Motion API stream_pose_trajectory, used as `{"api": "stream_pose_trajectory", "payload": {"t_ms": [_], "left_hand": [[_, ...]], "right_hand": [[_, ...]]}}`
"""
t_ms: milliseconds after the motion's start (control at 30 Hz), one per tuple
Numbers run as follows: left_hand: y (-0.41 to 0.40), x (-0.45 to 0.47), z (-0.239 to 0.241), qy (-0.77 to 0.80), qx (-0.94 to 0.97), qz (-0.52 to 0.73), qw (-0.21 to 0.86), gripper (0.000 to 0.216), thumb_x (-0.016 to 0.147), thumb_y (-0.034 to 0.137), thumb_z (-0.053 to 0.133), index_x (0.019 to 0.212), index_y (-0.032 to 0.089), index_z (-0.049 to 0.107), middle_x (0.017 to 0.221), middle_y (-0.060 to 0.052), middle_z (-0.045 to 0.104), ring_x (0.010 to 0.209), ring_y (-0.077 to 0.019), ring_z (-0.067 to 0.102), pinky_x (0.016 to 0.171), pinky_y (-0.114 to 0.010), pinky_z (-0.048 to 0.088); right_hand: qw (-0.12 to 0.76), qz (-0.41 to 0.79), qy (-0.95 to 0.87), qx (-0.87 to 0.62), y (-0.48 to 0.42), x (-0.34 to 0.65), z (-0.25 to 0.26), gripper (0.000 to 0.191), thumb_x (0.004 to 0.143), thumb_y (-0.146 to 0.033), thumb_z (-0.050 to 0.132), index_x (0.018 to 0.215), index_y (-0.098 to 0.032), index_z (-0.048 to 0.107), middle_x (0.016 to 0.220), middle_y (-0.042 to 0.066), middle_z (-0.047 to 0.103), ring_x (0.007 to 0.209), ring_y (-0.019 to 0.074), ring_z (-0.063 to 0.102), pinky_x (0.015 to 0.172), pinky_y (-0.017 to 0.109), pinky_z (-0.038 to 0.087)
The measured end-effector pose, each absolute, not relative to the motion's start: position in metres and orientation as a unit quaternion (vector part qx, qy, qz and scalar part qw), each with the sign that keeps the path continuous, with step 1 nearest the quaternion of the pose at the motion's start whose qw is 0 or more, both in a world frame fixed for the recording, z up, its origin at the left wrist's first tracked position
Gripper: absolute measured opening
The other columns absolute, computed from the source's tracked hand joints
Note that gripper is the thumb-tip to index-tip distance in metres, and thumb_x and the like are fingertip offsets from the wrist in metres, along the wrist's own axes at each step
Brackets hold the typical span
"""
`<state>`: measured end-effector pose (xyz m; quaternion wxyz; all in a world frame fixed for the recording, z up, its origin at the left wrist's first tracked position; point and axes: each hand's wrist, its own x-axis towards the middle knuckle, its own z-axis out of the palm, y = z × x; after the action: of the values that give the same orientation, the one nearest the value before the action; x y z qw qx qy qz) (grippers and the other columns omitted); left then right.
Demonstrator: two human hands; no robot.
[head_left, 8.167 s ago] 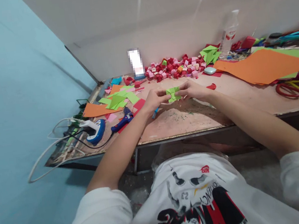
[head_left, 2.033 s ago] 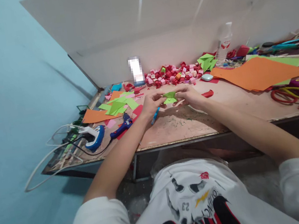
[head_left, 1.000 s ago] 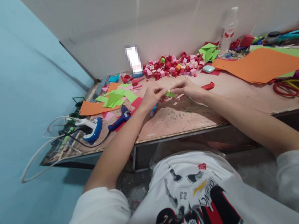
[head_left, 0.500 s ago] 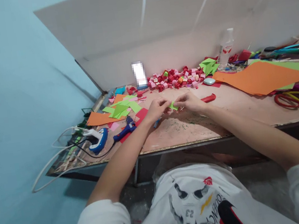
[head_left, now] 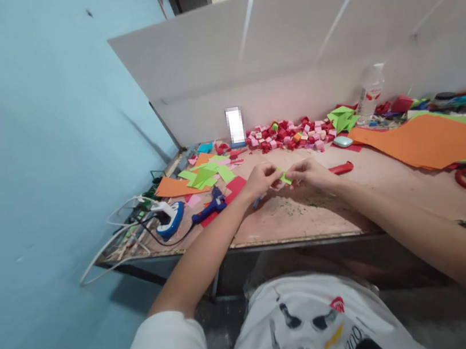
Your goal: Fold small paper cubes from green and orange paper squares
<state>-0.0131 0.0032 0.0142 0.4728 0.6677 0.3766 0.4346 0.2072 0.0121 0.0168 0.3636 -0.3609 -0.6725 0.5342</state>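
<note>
Left hand and right hand, both nearly closed, pinch one small piece of green paper between their fingertips, close to the middle of the frame, over the table. I can see a red tool just right of the right hand. A blue glue gun lies left of centre, a heap of red and pink blocks spreads above the hands, and an orange sheet lies at the right.
</note>
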Motion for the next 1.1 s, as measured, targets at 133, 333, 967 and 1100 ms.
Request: {"api": "stream_pose_trajectory", "payload": {"t_ms": [133,333,967,1100], "left_hand": [[0.006,-0.015,0.015,0.343,0.679,0.438,0.48,0.049,0.077,0.045,0.091,0.11,0.012,0.074,0.081,-0.006,0.076,0.064,-0.0143,0.068,0.062,-0.025,0.053],[0.006,-0.012,0.017,0.302,0.689,0.438,0.493,0.058,0.07,0.037,0.094,0.119,0.013,0.077,0.097,-0.01,0.079,0.085,-0.0199,0.074,0.081,-0.03,0.057],[0.015,-0.012,0.007,0.397,0.643,0.492,0.431,0.031,0.079,0.045,0.084,0.085,0.015,0.08,0.077,-0.003,0.074,0.061,-0.0131,0.064,0.06,-0.025,0.052],[0.021,-0.016,0.008,0.396,0.624,0.513,0.437,0.036,0.077,0.049,0.085,0.088,0.015,0.079,0.082,-0.004,0.075,0.065,-0.0131,0.065,0.062,-0.026,0.054]], "right_hand": [[0.374,0.566,-0.649,-0.343,0.013,0.208,0.016,0.039,0.079,-0.053,0.09,0.084,-0.015,0.083,0.081,0.01,0.079,0.069,0.02,0.07,0.066,0.03,0.057],[0.378,0.621,-0.609,-0.317,0.007,0.209,0.017,0.038,0.084,-0.056,0.083,0.091,-0.019,0.08,0.09,0.013,0.079,0.072,0.0213,0.07,0.069,0.033,0.061],[0.38,0.528,-0.662,-0.371,0.014,0.204,0.014,0.027,0.074,-0.036,0.094,0.083,-0.016,0.079,0.074,0.005,0.075,0.066,0.019,0.069,0.06,0.028,0.059],[0.391,0.545,-0.644,-0.367,0.014,0.209,0.016,0.025,0.078,-0.037,0.09,0.084,-0.015,0.08,0.075,0.007,0.077,0.066,0.0193,0.071,0.062,0.027,0.06]]}}
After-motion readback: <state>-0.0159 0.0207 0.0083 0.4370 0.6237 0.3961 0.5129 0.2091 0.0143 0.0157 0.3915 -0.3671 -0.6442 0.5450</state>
